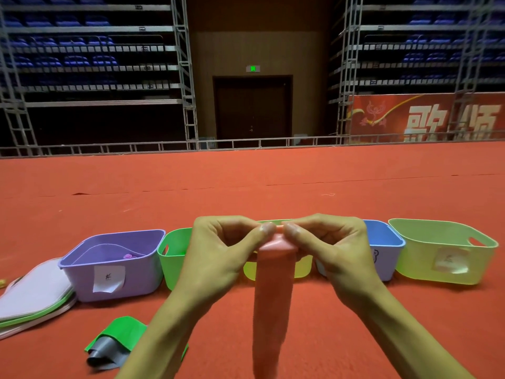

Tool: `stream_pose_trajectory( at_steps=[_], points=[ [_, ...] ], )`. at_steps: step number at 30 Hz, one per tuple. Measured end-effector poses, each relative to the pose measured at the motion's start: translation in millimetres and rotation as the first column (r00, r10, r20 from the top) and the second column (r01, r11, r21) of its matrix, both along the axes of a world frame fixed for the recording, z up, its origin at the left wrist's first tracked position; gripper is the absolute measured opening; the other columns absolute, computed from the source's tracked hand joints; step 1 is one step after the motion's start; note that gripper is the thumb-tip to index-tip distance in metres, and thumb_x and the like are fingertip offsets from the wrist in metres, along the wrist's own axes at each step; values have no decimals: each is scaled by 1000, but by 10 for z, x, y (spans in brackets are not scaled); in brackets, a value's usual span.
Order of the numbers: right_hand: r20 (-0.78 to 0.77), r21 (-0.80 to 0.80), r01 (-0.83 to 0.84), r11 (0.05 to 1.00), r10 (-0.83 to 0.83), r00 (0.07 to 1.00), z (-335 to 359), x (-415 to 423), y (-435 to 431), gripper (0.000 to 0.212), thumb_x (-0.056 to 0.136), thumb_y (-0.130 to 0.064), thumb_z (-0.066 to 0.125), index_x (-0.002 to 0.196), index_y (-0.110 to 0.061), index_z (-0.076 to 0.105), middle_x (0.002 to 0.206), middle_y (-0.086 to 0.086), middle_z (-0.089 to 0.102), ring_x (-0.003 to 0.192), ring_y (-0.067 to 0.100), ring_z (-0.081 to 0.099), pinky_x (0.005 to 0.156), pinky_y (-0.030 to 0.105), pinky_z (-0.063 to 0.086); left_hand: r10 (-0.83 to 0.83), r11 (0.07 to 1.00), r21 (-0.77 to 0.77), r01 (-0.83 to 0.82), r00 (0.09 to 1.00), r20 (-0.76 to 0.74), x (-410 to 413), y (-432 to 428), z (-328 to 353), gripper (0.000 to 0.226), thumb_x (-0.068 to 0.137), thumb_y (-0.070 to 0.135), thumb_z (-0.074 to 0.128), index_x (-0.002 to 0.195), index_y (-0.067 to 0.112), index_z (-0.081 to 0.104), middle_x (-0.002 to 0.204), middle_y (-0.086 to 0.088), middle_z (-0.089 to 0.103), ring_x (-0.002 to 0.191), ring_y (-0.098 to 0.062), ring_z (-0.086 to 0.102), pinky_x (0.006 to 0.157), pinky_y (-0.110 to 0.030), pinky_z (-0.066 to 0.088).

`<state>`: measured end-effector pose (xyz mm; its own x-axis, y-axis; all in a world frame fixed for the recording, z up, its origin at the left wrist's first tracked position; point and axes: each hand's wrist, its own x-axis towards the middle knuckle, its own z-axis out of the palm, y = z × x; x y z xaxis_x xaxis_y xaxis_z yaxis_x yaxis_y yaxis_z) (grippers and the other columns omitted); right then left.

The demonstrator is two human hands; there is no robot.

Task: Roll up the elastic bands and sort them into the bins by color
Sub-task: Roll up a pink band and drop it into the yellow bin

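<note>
A long pink elastic band (272,302) hangs down in front of me, its top end rolled over. My left hand (218,250) and my right hand (330,247) pinch that top end between thumbs and fingers, side by side. Behind them a row of bins stands on the red floor: a purple bin (90,283), a green bin (170,261), a yellow-green bin (304,268) mostly hidden by the band, a blue bin (388,244) and a pale green bin (426,263). A small pink roll (128,256) lies inside the purple bin.
A green band (123,333) and a grey band (105,354) lie crumpled on the floor at lower left. A stack of bin lids (32,294) lies at far left. Beyond the bins the red floor runs to a metal rail (246,143).
</note>
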<state>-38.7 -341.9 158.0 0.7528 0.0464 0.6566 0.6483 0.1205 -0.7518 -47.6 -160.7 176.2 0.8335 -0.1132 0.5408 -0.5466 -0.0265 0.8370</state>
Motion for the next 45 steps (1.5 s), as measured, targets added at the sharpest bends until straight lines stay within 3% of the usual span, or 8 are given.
stream_pose_trajectory(
  at_steps=[5,9,15,25,31,41,45],
  points=[
    [7,22,13,1000,-13,1000,31,-11,18,13,82,-12,76,84,1,79,75,15,77,63,17,69,57,27,54,6,999,41,-9,997,72,-3,-13,44,22,88,26,71,76,10,80,73,-3,77,69,-11,69,65,-27,58],
    [5,26,25,999,-25,1000,33,-9,53,21,85,-15,75,78,5,75,74,21,75,63,22,68,58,33,57,-81,996,27,80,997,21,-2,18,38,21,80,27,83,83,7,80,81,-14,78,78,-23,73,74,-40,60],
    [3,34,-9,999,9,1000,43,-28,58,21,85,-13,73,79,7,74,74,19,75,64,21,69,57,30,56,-72,997,-38,71,997,-12,13,17,35,15,81,8,77,88,-5,79,84,-18,78,77,-23,74,70,-33,63],
    [8,32,-28,999,27,1000,54,-2,35,18,83,-14,74,86,4,76,79,19,77,69,22,72,60,30,56,-47,998,-42,47,999,-2,37,10,17,21,81,20,75,85,0,80,82,-16,78,74,-16,73,66,-31,60],
    [65,-15,14,1000,-13,998,41,30,12,14,83,-7,76,91,5,78,84,18,78,77,28,74,68,37,61,-76,997,-20,76,997,-16,33,39,24,17,84,14,75,87,-2,79,83,-18,78,77,-21,74,69,-31,60],
    [-1,29,-65,997,65,998,30,19,-25,11,76,-5,78,86,-1,79,84,20,78,79,25,74,74,32,60,-98,995,-13,97,995,-36,2,60,16,14,82,0,76,95,-3,79,89,-17,79,87,-31,76,75,-33,62],
    [-16,45,-89,995,90,996,13,13,-21,8,79,-3,79,86,-1,79,84,22,77,78,29,75,74,38,61,-103,994,-32,101,992,-71,-23,24,24,16,81,12,77,89,0,81,84,-17,78,80,-21,75,70,-30,60]
  ],
)
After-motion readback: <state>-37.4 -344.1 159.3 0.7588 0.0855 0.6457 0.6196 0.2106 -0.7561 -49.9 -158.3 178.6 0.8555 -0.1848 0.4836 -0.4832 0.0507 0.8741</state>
